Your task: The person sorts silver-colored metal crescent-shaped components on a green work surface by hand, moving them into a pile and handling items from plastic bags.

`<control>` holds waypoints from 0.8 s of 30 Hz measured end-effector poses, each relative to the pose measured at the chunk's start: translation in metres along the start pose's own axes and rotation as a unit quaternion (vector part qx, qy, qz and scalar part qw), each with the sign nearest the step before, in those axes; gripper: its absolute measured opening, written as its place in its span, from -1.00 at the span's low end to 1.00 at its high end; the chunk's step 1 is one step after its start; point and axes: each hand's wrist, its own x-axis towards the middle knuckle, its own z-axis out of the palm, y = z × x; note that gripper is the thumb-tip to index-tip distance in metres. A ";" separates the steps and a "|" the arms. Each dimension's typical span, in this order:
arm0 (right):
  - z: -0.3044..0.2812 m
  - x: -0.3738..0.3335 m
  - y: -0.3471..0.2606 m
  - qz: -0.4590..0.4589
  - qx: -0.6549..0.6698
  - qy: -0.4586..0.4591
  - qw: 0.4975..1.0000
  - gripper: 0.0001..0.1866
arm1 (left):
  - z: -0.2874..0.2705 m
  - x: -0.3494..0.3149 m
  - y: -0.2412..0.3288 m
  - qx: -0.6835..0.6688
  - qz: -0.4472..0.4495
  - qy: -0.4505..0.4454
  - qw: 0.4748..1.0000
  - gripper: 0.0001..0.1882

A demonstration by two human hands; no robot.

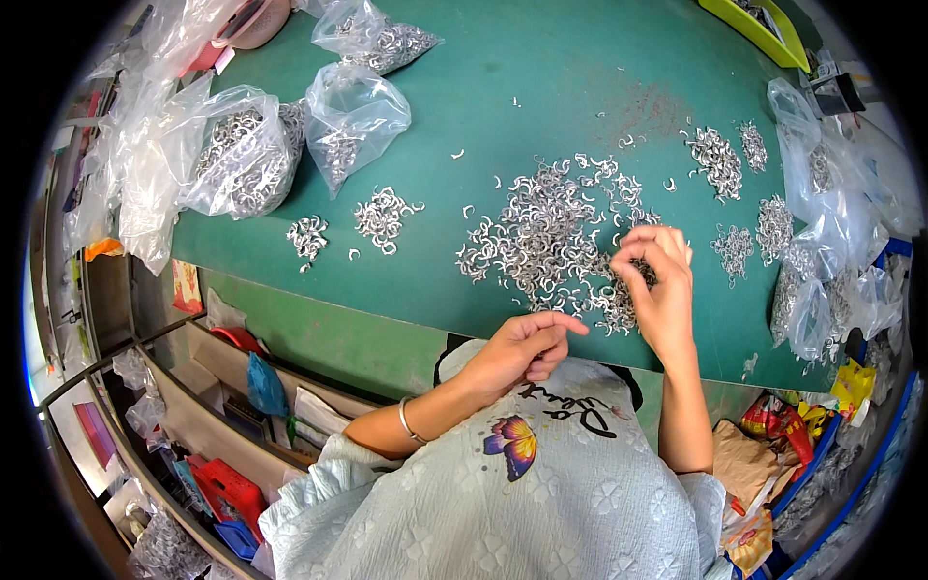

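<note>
A large loose pile of small C-shaped silver metal pieces [546, 227] lies on the green tabletop [454, 106]. Over the pile's right side is my right hand [665, 280], its thumb and index finger curled round until their tips come together. Whatever is between those tips is too small to make out. My left hand [527, 348] is at the table's near edge, just below the pile. Its index finger stretches out to the right while the other fingers bend loosely, and nothing shows in it.
Small heaps of similar pieces lie left [382, 217] and right [715, 159] of the pile. Clear plastic bags of pieces stand at the left [246, 159] and right [812, 300] edges. A yellow-green tray [764, 34] sits far right. Below left is an open drawer [208, 358].
</note>
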 end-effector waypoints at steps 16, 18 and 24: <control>0.028 0.014 -0.018 -0.155 -0.052 -0.139 0.977 -0.51 | 0.002 0.000 0.002 -0.006 -0.028 -0.025 0.999 -0.72; 0.031 0.013 -0.011 -0.163 -0.054 -0.154 0.973 -0.54 | -0.001 0.000 0.000 0.001 -0.016 -0.030 0.999 -0.68; 0.009 0.006 0.004 -0.105 0.003 -0.091 0.990 -0.85 | -0.008 0.000 0.000 0.010 0.004 -0.043 0.999 -0.62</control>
